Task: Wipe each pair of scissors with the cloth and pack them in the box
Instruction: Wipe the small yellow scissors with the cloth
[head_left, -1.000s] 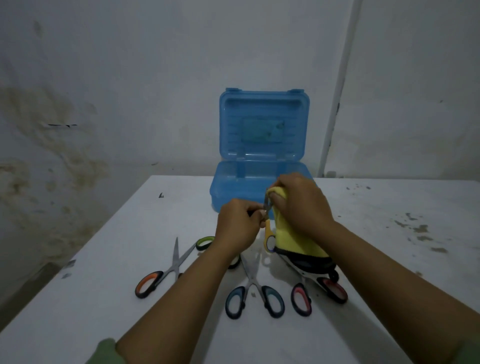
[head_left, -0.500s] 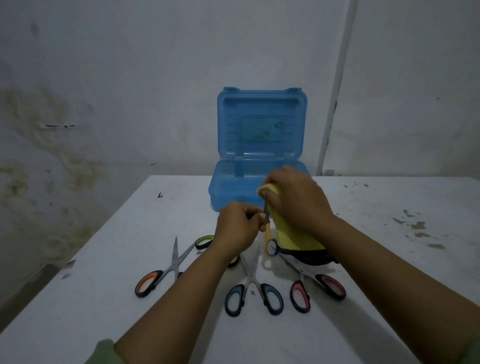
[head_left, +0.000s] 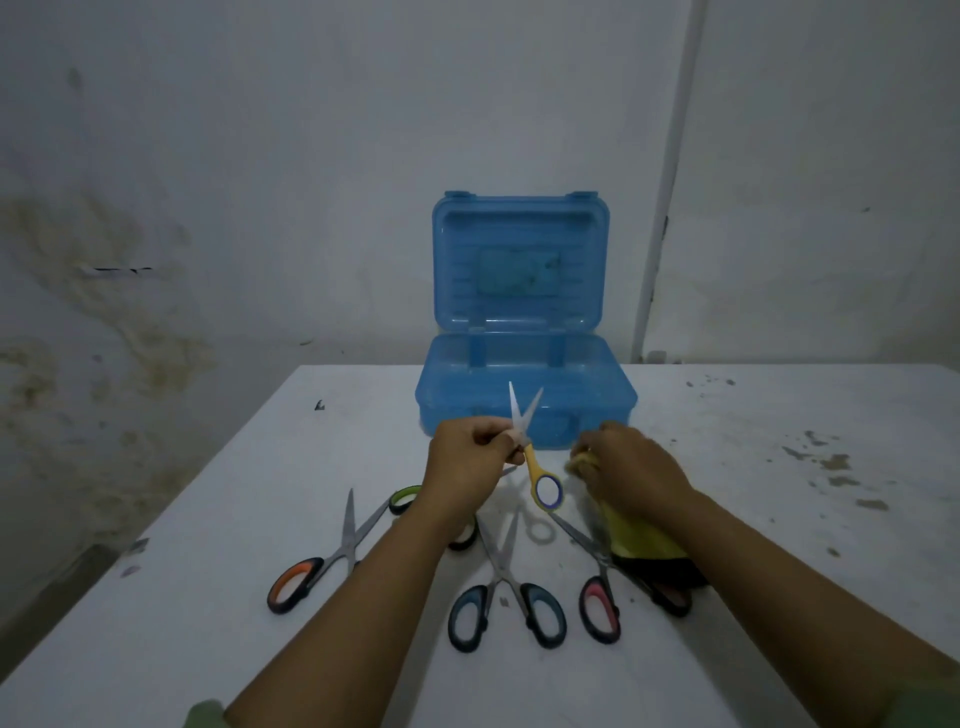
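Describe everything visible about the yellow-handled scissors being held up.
The yellow-handled scissors are small, with pale metal blades and yellow plastic handles; one finger loop, rimmed in blue, hangs low. The blades are slightly parted and point up and away, in front of the open blue box. The left hand pinches them near the pivot, holding them off the table. The other loop is hidden. The cloth does not touch them.

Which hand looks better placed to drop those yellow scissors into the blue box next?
The left hand, probably. It already grips the yellow-handled scissors, blades pointing up just in front of the open blue box. The right hand rests on the yellow cloth on the table.
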